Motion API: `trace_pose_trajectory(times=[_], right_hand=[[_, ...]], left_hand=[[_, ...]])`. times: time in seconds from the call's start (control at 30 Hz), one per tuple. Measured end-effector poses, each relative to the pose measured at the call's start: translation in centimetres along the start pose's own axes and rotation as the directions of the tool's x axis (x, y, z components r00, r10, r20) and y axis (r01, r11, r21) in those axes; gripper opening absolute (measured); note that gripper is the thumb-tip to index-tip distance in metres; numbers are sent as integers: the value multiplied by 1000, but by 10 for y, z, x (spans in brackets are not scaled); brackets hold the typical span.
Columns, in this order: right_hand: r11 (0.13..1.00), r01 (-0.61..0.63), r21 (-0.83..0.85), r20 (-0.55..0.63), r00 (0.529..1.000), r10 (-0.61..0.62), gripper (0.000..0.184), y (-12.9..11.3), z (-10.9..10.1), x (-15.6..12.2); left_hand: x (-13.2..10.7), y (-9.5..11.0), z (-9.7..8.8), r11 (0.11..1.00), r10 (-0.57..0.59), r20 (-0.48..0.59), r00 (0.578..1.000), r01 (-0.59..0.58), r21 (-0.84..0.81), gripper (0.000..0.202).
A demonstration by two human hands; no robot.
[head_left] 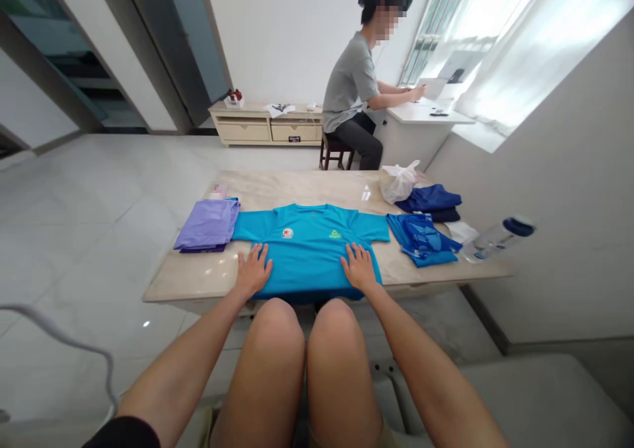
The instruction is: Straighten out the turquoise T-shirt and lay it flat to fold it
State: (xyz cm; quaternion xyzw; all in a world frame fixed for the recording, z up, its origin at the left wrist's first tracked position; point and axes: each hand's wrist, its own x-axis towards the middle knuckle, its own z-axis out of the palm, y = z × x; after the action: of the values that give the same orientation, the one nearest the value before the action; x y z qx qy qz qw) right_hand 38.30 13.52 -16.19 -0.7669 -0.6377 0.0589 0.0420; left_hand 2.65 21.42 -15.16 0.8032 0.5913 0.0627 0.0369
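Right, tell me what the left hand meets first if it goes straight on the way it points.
The left hand lies on the edge of the blue T-shirt. Sliding straight on across it, the hand would probably meet the round chest badge first, though the line may pass just beside it.

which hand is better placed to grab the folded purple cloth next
Left, probably: the left hand rests at the edge of the turquoise short-sleeved T-shirt, right beside the folded purple cloth, while the right hand lies on the shirt's far side.
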Motion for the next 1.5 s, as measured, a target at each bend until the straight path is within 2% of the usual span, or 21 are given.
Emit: trace_pose_trajectory(times=[0.13,0.2,0.27,0.33,0.4,0.5,0.57,0.63,0.77,0.83,1.0,1.13,1.2,1.3,1.37,1.43,1.47,1.5], right_hand=[[998,-8,56,1,1000,8,51,16,-23,-5],[993,-93,72,-37,995,96,45,31,-35,2],[967,-232,105,-86,967,241,46,48,-44,13],[907,-393,153,-121,903,412,47,65,-49,28],[818,-537,203,-128,814,566,51,79,-50,45],[690,-675,262,-106,691,715,63,93,-43,70],[640,-713,287,-103,641,761,69,98,-36,83],[628,-712,314,-111,630,769,65,100,-30,93],[654,-630,418,-107,681,724,38,106,-30,100],[650,-575,497,-116,698,707,33,112,-36,99],[586,-443,679,-171,680,713,43,118,-43,90],[534,-435,725,-113,690,715,43,110,-41,91],[554,-445,703,-111,701,704,42,104,-47,94],[647,-417,639,-162,749,643,43,84,-65,98],[795,-325,512,-205,853,480,46,55,-75,95],[943,-88,322,-176,973,151,51,17,-78,88],[962,76,262,-120,992,-46,53,-3,-76,83],[937,233,261,-57,973,-226,54,-22,-73,78]], left_hand=[[-11,-1,1,999,-21,-35,999,20,-39,66],[-11,-2,3,998,-10,-64,998,6,-70,65],[-12,-3,4,995,-5,-106,994,-6,-100,64],[-12,-6,5,992,4,-147,989,-22,-121,62],[-12,-9,8,991,15,-169,985,-38,-132,60],[-13,-12,12,990,15,-173,985,-40,-139,59],[-13,-13,14,989,15,-173,985,-41,-145,58],[-13,-12,15,987,12,-176,984,-40,-153,57],[-13,-10,13,984,-5,-170,985,-25,-179,56],[-14,-9,12,981,-14,-171,985,-20,-194,56],[-14,-7,11,969,-19,-200,980,-31,-244,54],[-14,-7,13,967,-14,-218,976,-43,-253,53],[-14,-7,13,966,-14,-222,975,-45,-256,53],[-14,-6,12,966,-9,-221,975,-49,-255,53],[-14,-6,12,967,-1,-211,978,-53,-251,53],[-14,-5,11,967,-1,-205,979,-51,-249,53],[-14,-5,11,967,-3,-205,979,-49,-248,53],[-14,-5,11,968,-7,-207,978,-46,-248,53]])
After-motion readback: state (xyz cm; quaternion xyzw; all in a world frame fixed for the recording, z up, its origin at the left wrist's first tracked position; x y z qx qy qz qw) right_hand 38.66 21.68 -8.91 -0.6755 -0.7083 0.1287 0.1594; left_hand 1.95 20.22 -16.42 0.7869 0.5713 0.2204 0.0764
